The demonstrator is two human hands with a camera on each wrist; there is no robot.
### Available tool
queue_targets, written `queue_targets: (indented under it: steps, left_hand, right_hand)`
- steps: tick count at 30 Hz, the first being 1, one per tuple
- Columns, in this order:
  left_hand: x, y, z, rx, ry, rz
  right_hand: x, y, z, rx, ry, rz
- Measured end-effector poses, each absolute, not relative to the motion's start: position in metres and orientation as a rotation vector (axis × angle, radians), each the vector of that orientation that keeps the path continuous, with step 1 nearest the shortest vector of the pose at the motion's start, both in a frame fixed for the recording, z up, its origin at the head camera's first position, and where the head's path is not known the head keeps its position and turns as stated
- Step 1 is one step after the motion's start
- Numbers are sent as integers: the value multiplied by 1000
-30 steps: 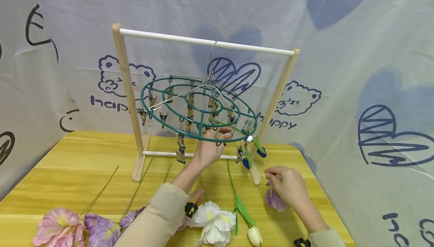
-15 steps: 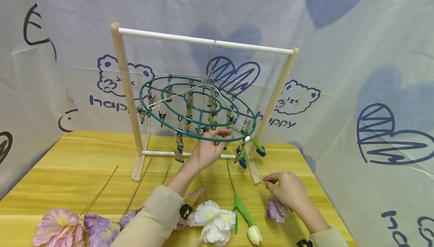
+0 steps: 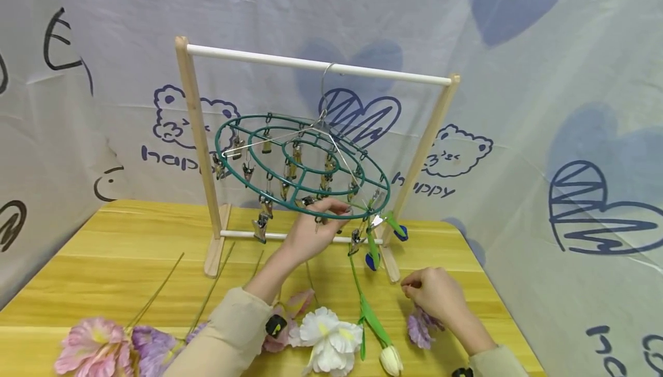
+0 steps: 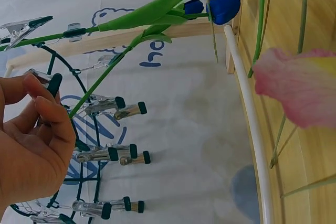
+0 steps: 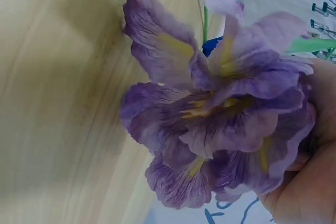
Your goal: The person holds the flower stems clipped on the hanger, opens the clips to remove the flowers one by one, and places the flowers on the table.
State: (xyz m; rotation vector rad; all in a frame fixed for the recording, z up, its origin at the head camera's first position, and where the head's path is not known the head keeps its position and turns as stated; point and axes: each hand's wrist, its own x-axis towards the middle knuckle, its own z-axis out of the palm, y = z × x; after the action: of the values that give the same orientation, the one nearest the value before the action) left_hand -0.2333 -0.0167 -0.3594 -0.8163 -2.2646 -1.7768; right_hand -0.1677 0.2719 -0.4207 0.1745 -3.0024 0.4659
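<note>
A round green clip hanger [image 3: 299,184] hangs by its wire hook from a wooden stand. At its near right side my left hand [image 3: 313,233] is raised to the rim. In the left wrist view, its thumb and fingers pinch a metal clip with a dark green tip [image 4: 53,84]. Two blue tulips [image 4: 224,10] with green stems hang from clips at the hanger's right. Lower right, over the table, my right hand [image 3: 440,293] grips a purple artificial flower [image 5: 210,114] just behind its bloom. Its ruffled petals, yellow inside, hide part of the fingers.
The stand's white top rod [image 3: 259,56] runs above the hanger. On the wooden table [image 3: 134,233] lie a pink flower [image 3: 95,348], a purple one [image 3: 152,348], a white bloom [image 3: 331,339] and a white tulip [image 3: 391,360]. Several other clips dangle from the rings.
The hanger has turned slightly, its near clips shifting left, and my left hand has moved a little left with it. My right hand has sunk slightly, still gripping the purple flower.
</note>
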Motion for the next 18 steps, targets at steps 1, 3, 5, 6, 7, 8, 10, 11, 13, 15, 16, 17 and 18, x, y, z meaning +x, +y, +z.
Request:
queue_targets:
  steps: [1,3,5,6,7,8,10,11,13,15,16,17,18]
  left_hand:
    - [-233,-17,-359,-816,-2263,-1776]
    - [-233,-19,-358,-812,-2262,-1775]
    - [-232,-21,-358,-805,-2266,-1776]
    - [-232,-21,-358,-806,-2267,-1775]
    - [-232,-22,-359,-809,-2265,-1773]
    - [-232,-22,-359,-809,-2269,-1770]
    - [-233,-23,-360,-807,-2277,-1757]
    - [-233,-23,-360,-804,-2281,-1751]
    - [-233,-22,-360,-795,-2292,-1742]
    - [-232,-22,-359,-786,-2298,-1743]
    - [-232,-22,-359,-785,-2300,-1746]
    - [-231,-22,-358,-784,-2302,-1745]
    - [-231,-22,-358,-781,-2305,-1744]
  right_hand:
    - [-168,271,-422,175,-3006,468]
    - [-168,269,-424,168,-3017,475]
    - [-169,267,-425,165,-3024,485]
    - [-169,266,-426,163,-3027,496]
    - [-170,266,-427,169,-3027,501]
    - [-170,265,-428,173,-3028,511]
    - [-171,264,-430,189,-3027,521]
    - [-172,263,-431,200,-3026,526]
    - [-172,262,-433,211,-3031,540]
    - [-172,262,-434,220,-3034,552]
    - [-172,261,-434,230,-3034,557]
    - [-172,261,-435,242,-3032,561]
    - [-172,261,-435,252,-3030,562]
